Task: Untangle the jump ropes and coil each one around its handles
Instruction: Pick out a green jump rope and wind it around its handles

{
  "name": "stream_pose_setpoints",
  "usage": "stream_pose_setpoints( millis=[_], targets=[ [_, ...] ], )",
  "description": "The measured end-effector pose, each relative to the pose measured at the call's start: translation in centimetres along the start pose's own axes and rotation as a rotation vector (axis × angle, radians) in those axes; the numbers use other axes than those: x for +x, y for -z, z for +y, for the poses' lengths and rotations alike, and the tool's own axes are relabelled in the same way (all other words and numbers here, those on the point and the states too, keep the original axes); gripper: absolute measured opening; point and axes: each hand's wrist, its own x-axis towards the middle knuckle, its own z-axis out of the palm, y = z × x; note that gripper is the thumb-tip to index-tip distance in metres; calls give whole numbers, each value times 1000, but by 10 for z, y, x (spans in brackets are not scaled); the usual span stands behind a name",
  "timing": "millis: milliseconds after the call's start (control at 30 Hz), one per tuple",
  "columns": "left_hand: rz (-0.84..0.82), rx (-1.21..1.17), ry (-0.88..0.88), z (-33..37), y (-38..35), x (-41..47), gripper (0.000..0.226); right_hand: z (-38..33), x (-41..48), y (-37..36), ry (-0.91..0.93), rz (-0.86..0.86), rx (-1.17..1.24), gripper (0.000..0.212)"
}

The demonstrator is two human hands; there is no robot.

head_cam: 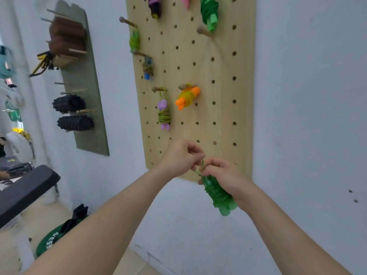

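My right hand (224,173) grips the coiled green jump rope (218,195); my left hand (181,157), at its ten o'clock, pinches the loose end (202,165); next I'd tuck it under a wrap

bright even indoor light, soft shadows, motion blur at left, wide-angle edge bend

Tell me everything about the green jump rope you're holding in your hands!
The green jump rope is a tidy bundle: two see-through green handles, plastic by the look, side by side, with green cord wound tightly round them. It tilts, handle ends pointing down and right. The right hand grips its upper part, while the left hand pinches the loose end of cord at the top. It is held in front of the wooden pegboard's bottom edge.
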Motion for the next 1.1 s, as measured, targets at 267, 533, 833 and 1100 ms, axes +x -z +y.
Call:
stream_pose_setpoints(
  millis=[267,533,833,1100],
  targets=[
    [-78,-734,-54,-5,37,62,20,-30,64,-1,130,10,387,17],
    [-211,-1066,-54,-28,87,145,31,-87,142,-22,323,120,309,18],
    [-125,-882,-60,97,164,252,22,-235,214,13,337,467,45,25],
    [67,-541,-98,168,182,319,14,-299,261,46,268,738,-188,29]
  ],
)
